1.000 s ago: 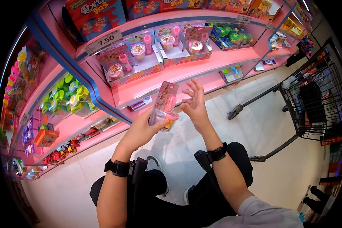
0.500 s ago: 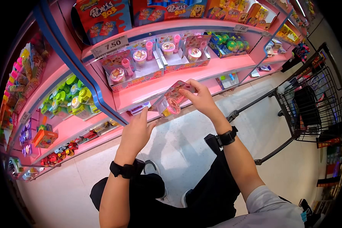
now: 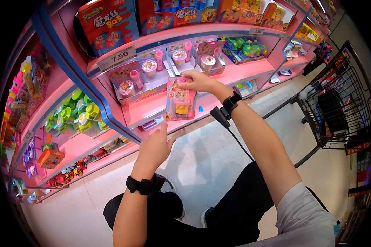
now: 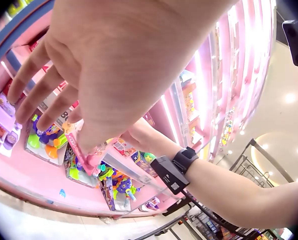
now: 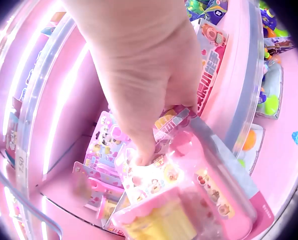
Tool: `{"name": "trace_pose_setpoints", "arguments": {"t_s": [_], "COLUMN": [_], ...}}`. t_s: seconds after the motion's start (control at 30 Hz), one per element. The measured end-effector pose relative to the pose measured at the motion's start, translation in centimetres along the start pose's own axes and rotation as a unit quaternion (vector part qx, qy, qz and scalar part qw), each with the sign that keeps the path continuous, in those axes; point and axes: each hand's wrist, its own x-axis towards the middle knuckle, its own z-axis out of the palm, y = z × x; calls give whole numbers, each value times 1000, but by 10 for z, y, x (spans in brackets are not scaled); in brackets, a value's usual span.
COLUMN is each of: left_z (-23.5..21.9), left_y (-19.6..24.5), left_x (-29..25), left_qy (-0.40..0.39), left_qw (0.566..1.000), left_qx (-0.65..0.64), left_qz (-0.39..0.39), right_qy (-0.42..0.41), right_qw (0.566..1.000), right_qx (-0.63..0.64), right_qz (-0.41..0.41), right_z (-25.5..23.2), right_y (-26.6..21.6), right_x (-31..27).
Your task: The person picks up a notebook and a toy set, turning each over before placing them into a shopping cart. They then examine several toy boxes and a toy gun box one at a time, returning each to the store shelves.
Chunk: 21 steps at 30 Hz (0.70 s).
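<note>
My right hand [image 3: 200, 81] pinches the top edge of a pink blister-packed toy [image 3: 179, 108], thumb across the front of the card. Through the clear plastic a pink-topped yellow cup and a pink handled piece [image 5: 224, 192] show in the right wrist view. In the head view the pack overlaps the shelf front, just below the open display boxes [image 3: 146, 88]. Similar pink packs [image 5: 101, 165] stand behind it. My left hand [image 3: 154, 150] is apart from the pack, nearer my body, its fingers extended and holding nothing; the left wrist view shows those fingers [image 4: 44, 95] spread.
Pink shelves [image 3: 243, 72] curve across the front, with a price tag [image 3: 117, 58] on the upper edge. Green toys [image 3: 76, 109] fill a shelf at the left. A black shopping cart [image 3: 338, 107] stands at the right on the pale floor [image 3: 90, 197].
The pack has passed from my left hand to my right. My right hand has carried it forward to the shelf, turning its front toward me. My left hand has let go.
</note>
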Motion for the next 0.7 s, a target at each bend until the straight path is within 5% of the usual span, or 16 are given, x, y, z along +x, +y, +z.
{"name": "trace_pose_setpoints", "arguments": {"t_s": [0.03,0.13,0.33,0.57,0.7], "left_z": [0,2,3,1,-1], "left_y": [0,-3,2,8,9], "left_x": [1,2,5,8,8], "left_qy": [1,8,10,15,13], "left_qw": [1000,1000,999,998,999], "left_qx": [-3,-11,-21,-27,-15], "left_qz": [4,17,39,46,40], "right_qy": [42,103,51,107,93], "right_qw": [991,986,997,981,966], "right_qx": [-36,-42,-61,-67,-51], "right_qz": [-125,-126,-19,-148,-236], "right_z": [7,20,8,16,25], "right_y": [5,8,-10,-11,-53], "right_x": [-1,-10,-18,-26,-33]}}
